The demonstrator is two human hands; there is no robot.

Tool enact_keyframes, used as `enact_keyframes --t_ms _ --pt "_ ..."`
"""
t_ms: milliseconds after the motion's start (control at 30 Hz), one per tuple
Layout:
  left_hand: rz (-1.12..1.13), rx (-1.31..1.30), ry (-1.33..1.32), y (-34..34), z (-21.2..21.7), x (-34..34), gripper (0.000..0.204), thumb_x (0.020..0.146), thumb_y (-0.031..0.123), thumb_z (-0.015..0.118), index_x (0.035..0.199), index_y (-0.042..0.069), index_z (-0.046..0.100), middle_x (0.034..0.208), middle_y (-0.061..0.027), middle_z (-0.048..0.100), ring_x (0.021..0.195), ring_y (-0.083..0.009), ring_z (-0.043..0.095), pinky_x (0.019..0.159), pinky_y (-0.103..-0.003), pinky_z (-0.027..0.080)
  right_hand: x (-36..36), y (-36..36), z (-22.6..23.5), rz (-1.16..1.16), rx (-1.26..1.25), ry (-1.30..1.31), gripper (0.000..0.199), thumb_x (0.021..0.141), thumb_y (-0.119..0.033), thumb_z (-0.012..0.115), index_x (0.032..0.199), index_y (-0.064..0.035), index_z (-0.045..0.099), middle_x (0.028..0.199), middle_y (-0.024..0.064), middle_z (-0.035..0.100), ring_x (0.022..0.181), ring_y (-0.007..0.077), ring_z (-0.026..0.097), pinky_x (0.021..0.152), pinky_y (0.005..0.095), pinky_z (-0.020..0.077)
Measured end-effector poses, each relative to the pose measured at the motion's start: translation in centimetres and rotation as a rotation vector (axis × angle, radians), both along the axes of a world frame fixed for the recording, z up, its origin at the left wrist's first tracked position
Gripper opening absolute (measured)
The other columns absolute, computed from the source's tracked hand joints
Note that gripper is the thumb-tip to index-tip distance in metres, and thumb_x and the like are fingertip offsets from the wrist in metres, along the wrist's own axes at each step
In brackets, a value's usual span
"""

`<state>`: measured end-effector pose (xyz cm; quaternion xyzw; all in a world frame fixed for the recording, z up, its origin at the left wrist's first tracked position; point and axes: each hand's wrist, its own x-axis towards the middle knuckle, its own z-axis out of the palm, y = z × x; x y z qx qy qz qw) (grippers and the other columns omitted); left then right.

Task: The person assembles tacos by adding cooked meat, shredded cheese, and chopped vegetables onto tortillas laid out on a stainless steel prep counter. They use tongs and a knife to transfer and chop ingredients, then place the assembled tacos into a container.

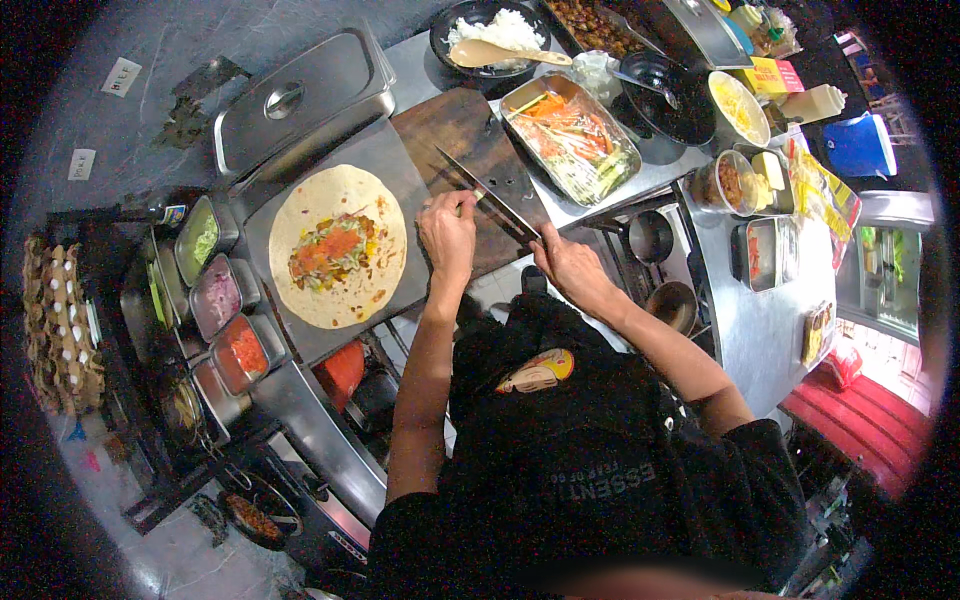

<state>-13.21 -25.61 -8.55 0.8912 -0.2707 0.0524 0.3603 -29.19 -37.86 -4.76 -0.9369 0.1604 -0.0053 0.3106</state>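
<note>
My right hand [575, 265] is closed round the handle of a long knife [492, 196], whose blade slants up and left across the dark wooden cutting board [450, 125]. Beside the blade, the fingers of my left hand [447, 235] are pinched together at the board. A small pale bit shows at those fingertips, too small to name. Left of the board, a flour tortilla [385, 205] lies flat on a metal surface. Its filling [335, 250] is a heap of shredded orange, green and yellow food, untouched by either hand.
Metal tubs of chopped vegetables [218, 298] line the left side. A large lidded metal pan [300, 110] stands behind the tortilla. Beyond the board are a tray of cut vegetables [570, 135] and a bowl of rice [492, 35]. Pans [650, 238] sit low at right, beside a steel counter [745, 320].
</note>
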Motion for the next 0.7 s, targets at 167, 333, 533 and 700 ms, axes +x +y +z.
enact_keyframes --t_ms 167,333,533,700 --pt "-0.015 -0.059 -0.069 0.0 -0.5 0.0 0.011 0.077 0.016 0.071 0.083 0.007 0.07 0.084 -0.0092 0.068 0.08 -0.0291 0.06 0.074 -0.041 0.044 0.7 0.4 -0.5 -0.003 -0.047 0.121 0.024 0.095 -0.027 0.047 0.1 -0.0054 0.038 0.061 0.0217 0.059 0.059 0.0435 0.06 0.053 0.0559 0.0466" --pt "0.012 -0.097 -0.025 0.4 -0.6 -0.3 0.009 0.077 0.015 0.071 0.082 0.007 0.07 0.084 -0.0087 0.068 0.078 -0.0284 0.059 0.073 -0.04 0.044 0.8 0.3 1.1 -0.025 0.018 0.141 0.023 0.096 -0.027 0.046 0.101 -0.0056 0.039 0.062 0.0242 0.058 0.062 0.0463 0.058 0.056 0.0563 0.0451" --pt "-0.004 -0.227 0.033 0.5 -1.2 -0.6 0.005 0.078 0.008 0.067 0.081 0.006 0.067 0.084 -0.0088 0.067 0.083 -0.0289 0.059 0.078 -0.04 0.043 0.7 1.1 -0.1 -0.011 -0.067 0.131 0.023 0.096 -0.027 0.046 0.101 -0.0055 0.039 0.062 0.0239 0.058 0.059 0.0453 0.059 0.054 0.0548 0.0454" --pt "-0.004 -0.217 -0.084 1.0 -1.1 -1.0 0.004 0.079 0.006 0.065 0.083 0.005 0.066 0.088 -0.0077 0.066 0.082 -0.0287 0.059 0.078 -0.04 0.043 0.9 0.6 1.5 -0.027 -0.02 0.168 0.026 0.096 -0.029 0.045 0.104 -0.0057 0.039 0.061 0.0231 0.06 0.058 0.0448 0.06 0.053 0.0556 0.0476"
